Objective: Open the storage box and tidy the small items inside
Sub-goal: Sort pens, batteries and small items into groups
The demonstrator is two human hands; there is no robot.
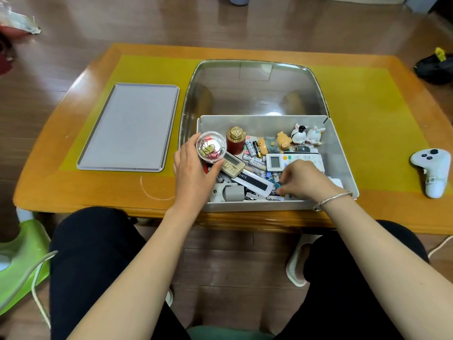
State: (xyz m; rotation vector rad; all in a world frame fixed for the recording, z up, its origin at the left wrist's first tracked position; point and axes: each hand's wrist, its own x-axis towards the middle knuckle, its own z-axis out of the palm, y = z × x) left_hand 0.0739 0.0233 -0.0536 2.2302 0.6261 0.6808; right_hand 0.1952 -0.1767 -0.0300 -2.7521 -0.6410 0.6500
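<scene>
- A wooden floor lies under a low orange worktop [152, 195] with a yellow mat; the person sits at its near edge.
- The storage box [339, 153] stands open on the worktop, under both hands, its clear lid [252, 87] tipped back beyond them; inside lie batteries [255, 161], two remote controls, a red bottle with a gold cap [235, 142] and small animal figures [307, 134], all jumbled.
- The left hand [193, 173] grips a small clear round tub [211, 147] of binder clips, held over the box's near-left part.
- The right hand [302, 180] reaches down among the items at the box's near-right, fingers curled; it seems to pinch something small, but what, I cannot tell.
- Left of the left hand lies a flat grey tray [127, 126]; well right of the right hand lies a white game controller [432, 168].
- The sorting seems to be in hand, loose clips likely being gathered into the tub; the next move calls for a fine pinch lifted clear of the clutter and carried to the tub's mouth.
</scene>
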